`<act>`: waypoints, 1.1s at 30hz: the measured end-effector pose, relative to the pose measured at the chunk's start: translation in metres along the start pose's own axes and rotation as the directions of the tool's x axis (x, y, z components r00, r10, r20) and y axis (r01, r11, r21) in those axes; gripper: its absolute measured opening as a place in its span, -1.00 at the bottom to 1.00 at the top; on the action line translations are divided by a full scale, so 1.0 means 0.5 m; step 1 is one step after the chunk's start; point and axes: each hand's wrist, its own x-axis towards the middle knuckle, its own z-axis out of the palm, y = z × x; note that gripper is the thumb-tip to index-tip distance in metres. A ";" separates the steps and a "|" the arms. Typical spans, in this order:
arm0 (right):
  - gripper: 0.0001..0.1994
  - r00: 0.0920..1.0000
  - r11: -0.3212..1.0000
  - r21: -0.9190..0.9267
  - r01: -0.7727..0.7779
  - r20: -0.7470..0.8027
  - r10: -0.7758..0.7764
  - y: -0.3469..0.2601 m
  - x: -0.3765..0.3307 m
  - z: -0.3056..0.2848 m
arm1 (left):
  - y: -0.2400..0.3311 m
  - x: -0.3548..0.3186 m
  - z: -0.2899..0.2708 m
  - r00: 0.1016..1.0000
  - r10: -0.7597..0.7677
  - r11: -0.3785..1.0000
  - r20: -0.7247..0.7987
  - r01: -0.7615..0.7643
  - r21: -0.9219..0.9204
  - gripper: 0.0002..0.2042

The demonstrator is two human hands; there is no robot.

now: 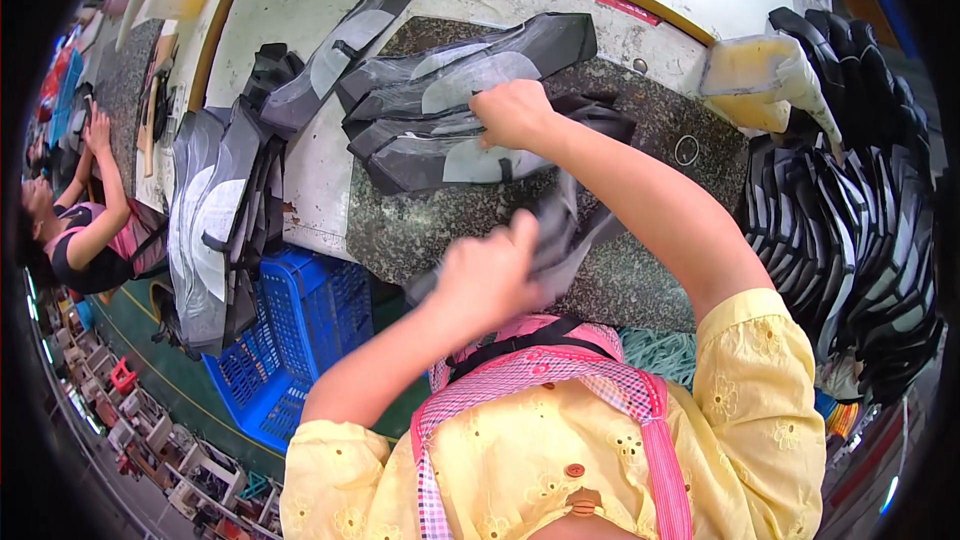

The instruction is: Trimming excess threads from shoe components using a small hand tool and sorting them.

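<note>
Over a loose pile of black and grey shoe-upper-like pieces (470, 75) on the dark speckled slab (390, 225), my right hand (512, 115) is closed, its fingers curled down at the edge of one piece. What it grips is hidden under the fingers. Nearer my body, my left hand (485, 275) is smeared by motion. A blurred dark piece (570, 235) lies beside and partly behind it; whether the hand holds that piece cannot be made out.
Stacked similar pieces (205, 230) hang over the table's left edge, above a blue plastic crate (300, 300). Translucent tubs of yellowish stuff (745, 80) stand at right and far left. Many pieces (830, 230) are racked at right. Another person (95, 230) works at far left.
</note>
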 end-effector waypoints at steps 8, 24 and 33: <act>-0.61 0.993 0.994 -0.011 0.113 -0.036 -0.113 0.029 -0.011 0.009 | 0.026 -0.173 -0.148 0.957 0.205 0.979 0.207 -0.200 -0.044 -0.45; -0.82 0.757 0.757 0.651 0.062 -0.525 0.389 0.032 -0.182 0.096 | -0.491 0.101 -0.345 0.874 -0.249 0.916 -0.416 0.073 -0.395 -0.44; -0.80 0.610 0.771 0.637 -0.017 -0.604 0.513 0.148 -0.189 0.065 | -0.246 0.192 -0.130 0.695 0.323 0.944 -0.642 -0.282 0.170 -0.81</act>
